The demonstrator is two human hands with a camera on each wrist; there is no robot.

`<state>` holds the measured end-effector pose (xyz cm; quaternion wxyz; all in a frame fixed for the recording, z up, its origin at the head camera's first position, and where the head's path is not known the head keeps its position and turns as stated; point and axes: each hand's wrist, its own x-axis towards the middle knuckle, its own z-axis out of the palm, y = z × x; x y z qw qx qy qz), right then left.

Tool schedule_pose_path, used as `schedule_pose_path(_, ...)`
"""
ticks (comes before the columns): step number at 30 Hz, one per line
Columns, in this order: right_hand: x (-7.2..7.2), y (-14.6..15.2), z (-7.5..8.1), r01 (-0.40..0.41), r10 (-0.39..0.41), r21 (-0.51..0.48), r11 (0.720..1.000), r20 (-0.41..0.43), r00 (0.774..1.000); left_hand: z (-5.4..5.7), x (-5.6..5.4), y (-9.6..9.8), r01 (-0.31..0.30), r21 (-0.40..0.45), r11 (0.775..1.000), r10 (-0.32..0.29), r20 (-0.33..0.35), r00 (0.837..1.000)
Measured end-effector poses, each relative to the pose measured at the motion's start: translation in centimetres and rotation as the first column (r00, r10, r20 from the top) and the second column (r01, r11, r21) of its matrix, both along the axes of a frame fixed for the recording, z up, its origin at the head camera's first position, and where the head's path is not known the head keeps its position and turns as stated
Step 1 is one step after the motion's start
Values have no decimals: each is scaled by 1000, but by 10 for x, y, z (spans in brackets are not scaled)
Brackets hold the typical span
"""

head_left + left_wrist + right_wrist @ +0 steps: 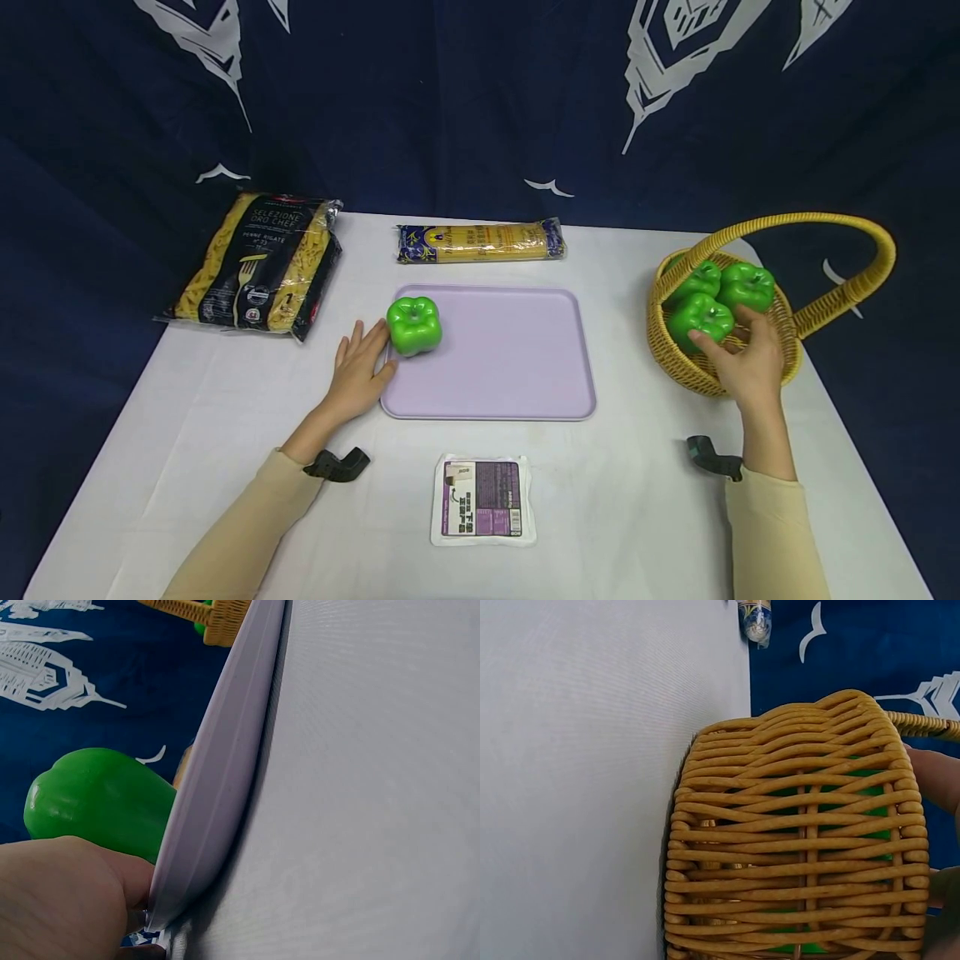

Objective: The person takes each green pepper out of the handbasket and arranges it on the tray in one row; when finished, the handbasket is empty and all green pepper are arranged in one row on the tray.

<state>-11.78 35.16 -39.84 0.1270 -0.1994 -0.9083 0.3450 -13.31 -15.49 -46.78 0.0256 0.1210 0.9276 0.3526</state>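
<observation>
A glossy green bell pepper (414,326) stands on the left end of a lilac tray (510,354). My left hand (360,375) lies at the tray's left edge with its fingers extended, right beside that pepper, the thumb over the rim. At the right, a wicker basket (678,367) contains three more green peppers. My right hand (750,358) reaches into it, thumb and fingers spread at the near side of the front pepper (699,317). That pepper still sits among the others. In the right wrist view, the woven wall (795,840) hides most of the peppers.
A black bag of penne (255,262) lies at the back left. Behind the tray is a long packet of pasta (480,242). A flat white-and-purple pouch (483,500) lies in front. The basket's tall handle (847,225) arches up, leaning right. A dark patterned cloth (450,108) hangs behind the table.
</observation>
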Motion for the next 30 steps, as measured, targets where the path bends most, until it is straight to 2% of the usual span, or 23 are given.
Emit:
schedule_pose_path(11, -1, 2, -2, -60, 59, 54, 997, 20, 998, -1, 0, 0, 0, 7, 1000, 0, 13, 1000)
schedule_pose_path(30, -1, 2, -1, -43, 40, 64, 997, 40, 998, 0, 0, 0, -2, 6, 1000, 2, 0, 1000)
